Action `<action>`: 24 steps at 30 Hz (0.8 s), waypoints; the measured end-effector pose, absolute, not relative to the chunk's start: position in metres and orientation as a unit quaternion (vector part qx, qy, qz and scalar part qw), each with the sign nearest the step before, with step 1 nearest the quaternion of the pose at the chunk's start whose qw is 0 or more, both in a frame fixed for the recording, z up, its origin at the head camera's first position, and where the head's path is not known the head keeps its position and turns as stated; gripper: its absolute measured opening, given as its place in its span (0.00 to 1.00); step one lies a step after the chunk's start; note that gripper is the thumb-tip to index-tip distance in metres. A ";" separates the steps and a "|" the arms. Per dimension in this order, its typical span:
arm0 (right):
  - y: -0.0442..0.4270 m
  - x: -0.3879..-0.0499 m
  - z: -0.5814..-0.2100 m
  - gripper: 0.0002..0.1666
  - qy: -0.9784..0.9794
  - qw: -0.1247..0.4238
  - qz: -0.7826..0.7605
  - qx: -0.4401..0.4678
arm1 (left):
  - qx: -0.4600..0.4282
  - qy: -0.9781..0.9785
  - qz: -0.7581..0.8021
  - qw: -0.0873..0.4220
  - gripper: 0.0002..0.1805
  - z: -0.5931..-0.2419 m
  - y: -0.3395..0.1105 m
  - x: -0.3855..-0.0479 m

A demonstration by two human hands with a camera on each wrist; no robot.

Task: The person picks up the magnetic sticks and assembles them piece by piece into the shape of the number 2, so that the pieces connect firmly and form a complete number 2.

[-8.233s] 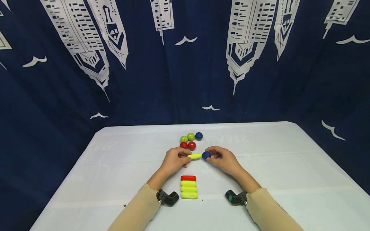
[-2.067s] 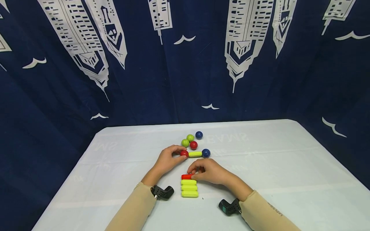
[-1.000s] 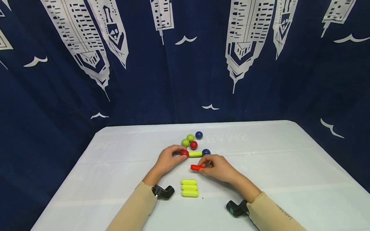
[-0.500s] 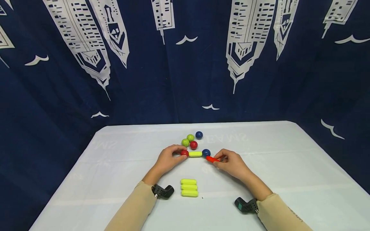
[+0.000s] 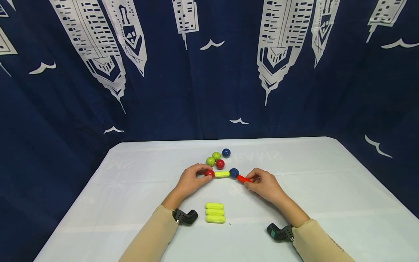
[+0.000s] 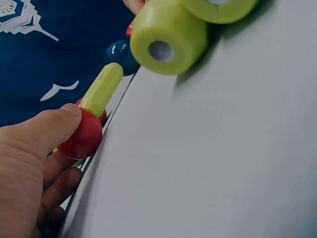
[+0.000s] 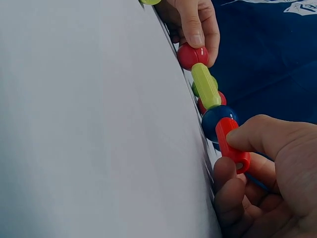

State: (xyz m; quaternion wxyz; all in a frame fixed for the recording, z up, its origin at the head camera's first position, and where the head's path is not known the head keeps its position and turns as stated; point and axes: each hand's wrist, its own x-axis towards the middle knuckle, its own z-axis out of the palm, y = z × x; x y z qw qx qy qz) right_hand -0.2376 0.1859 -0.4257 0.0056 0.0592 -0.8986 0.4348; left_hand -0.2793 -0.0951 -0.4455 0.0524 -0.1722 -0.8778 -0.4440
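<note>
Head view: near the middle of the white-covered table [image 5: 327,185], a red rod [image 5: 244,179], left end against a blue ball [image 5: 234,173], long axis slanting down and rightward from there. Pinched toward its right end between thumb and fingers of the right hand [image 5: 263,185]. On the blue ball's other side, a yellow rod [image 5: 222,174], long axis nearly left-right, reaching to a red ball [image 5: 210,174]. There, a thumb-and-finger pinch by the left hand [image 5: 192,180]. Farther back, clustered: two lime balls [image 5: 210,161], another red ball [image 5: 220,164], another blue ball [image 5: 226,153]. Nearer: three loose yellow rods [image 5: 214,212], side by side, long axes left-right.

Left wrist view: yellow rod slanting up and rightward, red ball to blue. Thumb on the red ball. Beyond the blue ball, only a scrap of red rod. Large in front, loose rods end-on.

Right wrist view: red rod steep, pointing down and slightly rightward from the blue ball, thumb on its side. Up from it, in a slanting row: blue ball, yellow rod, red ball.
</note>
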 end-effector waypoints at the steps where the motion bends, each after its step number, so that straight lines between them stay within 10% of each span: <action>1: 0.186 -0.238 -0.426 0.11 -0.897 0.004 0.438 0.058 | -0.171 -0.879 -0.442 0.052 0.15 -0.446 -0.095 -0.279; 24: 0.186 -0.238 -0.427 0.11 -0.889 -0.001 0.455 0.053 | -0.169 -0.883 -0.435 0.050 0.16 -0.446 -0.095 -0.280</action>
